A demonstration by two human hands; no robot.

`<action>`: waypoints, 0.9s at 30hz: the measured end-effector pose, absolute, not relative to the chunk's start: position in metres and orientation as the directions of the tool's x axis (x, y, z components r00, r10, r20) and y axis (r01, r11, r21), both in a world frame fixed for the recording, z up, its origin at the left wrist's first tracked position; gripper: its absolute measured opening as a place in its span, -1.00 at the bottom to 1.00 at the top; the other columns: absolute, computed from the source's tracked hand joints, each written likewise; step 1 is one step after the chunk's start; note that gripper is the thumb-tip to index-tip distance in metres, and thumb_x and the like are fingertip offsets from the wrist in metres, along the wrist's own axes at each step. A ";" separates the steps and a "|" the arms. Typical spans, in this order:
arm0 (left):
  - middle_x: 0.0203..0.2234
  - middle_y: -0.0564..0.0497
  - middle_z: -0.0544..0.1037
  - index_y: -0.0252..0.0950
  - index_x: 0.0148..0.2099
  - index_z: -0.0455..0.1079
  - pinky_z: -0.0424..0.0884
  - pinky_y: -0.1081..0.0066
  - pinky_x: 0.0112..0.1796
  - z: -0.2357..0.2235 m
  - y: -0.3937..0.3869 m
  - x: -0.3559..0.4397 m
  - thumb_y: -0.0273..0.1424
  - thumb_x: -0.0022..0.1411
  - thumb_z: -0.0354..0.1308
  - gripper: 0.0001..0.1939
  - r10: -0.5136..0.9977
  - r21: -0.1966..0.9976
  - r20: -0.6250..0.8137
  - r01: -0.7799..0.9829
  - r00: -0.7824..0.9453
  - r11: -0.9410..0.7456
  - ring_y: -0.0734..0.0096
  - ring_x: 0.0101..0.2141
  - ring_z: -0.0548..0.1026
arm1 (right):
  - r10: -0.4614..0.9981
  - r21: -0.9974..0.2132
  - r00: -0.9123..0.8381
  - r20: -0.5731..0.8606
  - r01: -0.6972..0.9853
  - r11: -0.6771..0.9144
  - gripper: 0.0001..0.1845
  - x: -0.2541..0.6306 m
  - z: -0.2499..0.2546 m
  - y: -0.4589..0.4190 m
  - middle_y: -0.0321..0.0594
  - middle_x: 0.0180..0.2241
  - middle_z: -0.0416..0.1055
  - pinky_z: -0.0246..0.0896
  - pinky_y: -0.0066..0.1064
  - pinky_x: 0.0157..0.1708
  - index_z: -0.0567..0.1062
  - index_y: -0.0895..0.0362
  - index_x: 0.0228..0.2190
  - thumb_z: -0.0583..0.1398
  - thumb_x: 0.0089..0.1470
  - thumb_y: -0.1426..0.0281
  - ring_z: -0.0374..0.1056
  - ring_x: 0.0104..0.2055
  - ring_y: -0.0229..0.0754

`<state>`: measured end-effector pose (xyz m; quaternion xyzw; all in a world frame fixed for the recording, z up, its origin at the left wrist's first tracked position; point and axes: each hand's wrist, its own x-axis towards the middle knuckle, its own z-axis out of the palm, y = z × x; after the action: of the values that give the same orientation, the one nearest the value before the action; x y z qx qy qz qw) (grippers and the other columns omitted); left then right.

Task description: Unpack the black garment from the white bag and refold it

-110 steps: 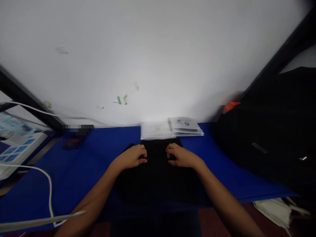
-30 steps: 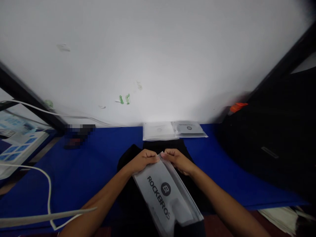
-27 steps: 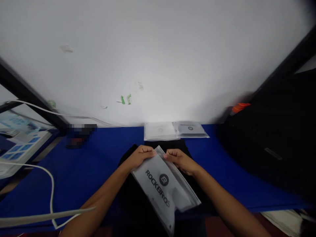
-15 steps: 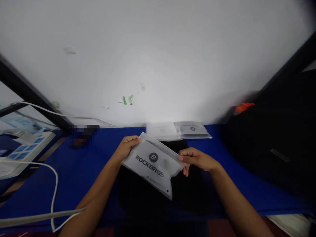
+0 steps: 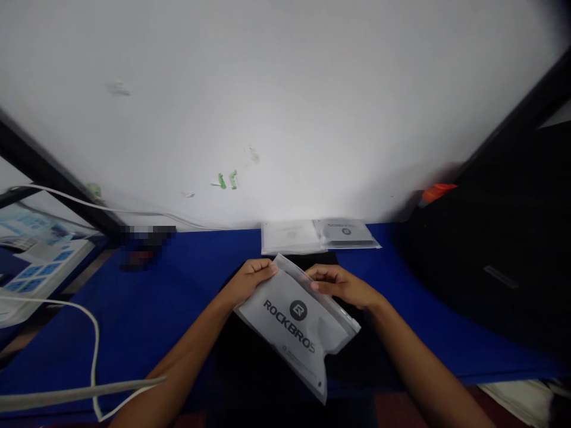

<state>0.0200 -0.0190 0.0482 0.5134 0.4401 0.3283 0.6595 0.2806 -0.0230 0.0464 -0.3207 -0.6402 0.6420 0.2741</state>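
A frosted zip bag (image 5: 285,324) printed with ROCKBROS and a round logo is held at a slant above a black cloth-like item (image 5: 250,356). My left hand (image 5: 252,279) pinches the bag's upper left corner, thumb in front. On the zip edge, around its middle, my right hand (image 5: 336,285) is closed with the thumb on the near face and fingers behind. The slider end of the zip points down to the right. Whether anything is inside the bag cannot be made out.
Against the white wall lie a pale zip bag (image 5: 292,236) and another printed bag (image 5: 347,233) on the blue table cover (image 5: 196,255). A large black item (image 5: 495,249) with an orange piece (image 5: 439,191) stands at right. White cables (image 5: 94,345) cross the left side.
The bag has moved down and right and tilts more steeply. My right hand has shifted from the zip's right end toward its middle, closer to my left hand.
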 end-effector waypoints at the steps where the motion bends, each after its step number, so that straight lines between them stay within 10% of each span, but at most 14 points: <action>1: -0.61 0.08 0.41 -0.35 -0.39 0.41 0.20 0.53 -0.57 0.048 -0.019 0.020 -0.16 0.16 0.26 -0.67 0.884 0.967 -0.239 0.019 0.402 0.253 0.56 -0.62 0.31 | 0.761 -0.998 -0.646 -0.067 0.060 -0.037 -0.71 0.280 0.045 -0.023 -0.23 -0.26 0.46 0.25 -0.51 -0.40 0.55 0.10 -0.14 0.23 0.16 0.21 0.33 -0.32 -0.31; 10: -0.61 0.07 0.43 -0.35 -0.38 0.41 0.21 0.53 -0.56 0.047 -0.018 0.021 -0.11 0.12 0.29 -0.63 0.877 0.964 -0.241 0.000 0.415 0.265 0.55 -0.62 0.33 | 0.730 -0.994 -0.683 -0.021 -0.067 -0.091 -0.62 0.278 0.047 -0.027 -0.17 -0.18 0.50 0.30 -0.34 -0.13 0.51 0.13 -0.07 0.27 0.11 0.21 0.41 -0.16 -0.21; 20: -0.60 0.09 0.40 -0.36 -0.40 0.41 0.20 0.54 -0.54 0.049 -0.021 0.023 -0.12 0.12 0.30 -0.63 0.880 0.977 -0.212 0.060 0.424 0.206 0.57 -0.60 0.31 | 0.564 -0.990 -0.814 -0.141 0.110 -0.090 -0.64 0.272 0.028 -0.026 -0.27 -0.44 0.50 0.34 -0.42 -0.36 0.58 0.24 -0.38 0.39 -0.11 0.19 0.37 -0.42 -0.23; 27: -0.58 0.04 0.45 -0.37 -0.43 0.43 0.25 0.52 -0.53 0.050 -0.014 0.019 0.01 0.02 0.30 -0.51 0.916 0.917 -0.182 -0.274 0.358 0.290 0.53 -0.58 0.35 | 0.729 -0.999 -0.684 -0.014 -0.017 -0.035 -0.70 0.277 0.036 -0.027 -0.31 -0.44 0.47 0.28 -0.50 -0.41 0.58 0.20 -0.36 0.38 -0.08 0.23 0.32 -0.45 -0.30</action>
<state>0.0194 -0.0140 0.0500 0.4224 0.3798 0.4204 0.7075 0.2769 -0.0267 0.0363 -0.2803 -0.6350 0.6624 0.2818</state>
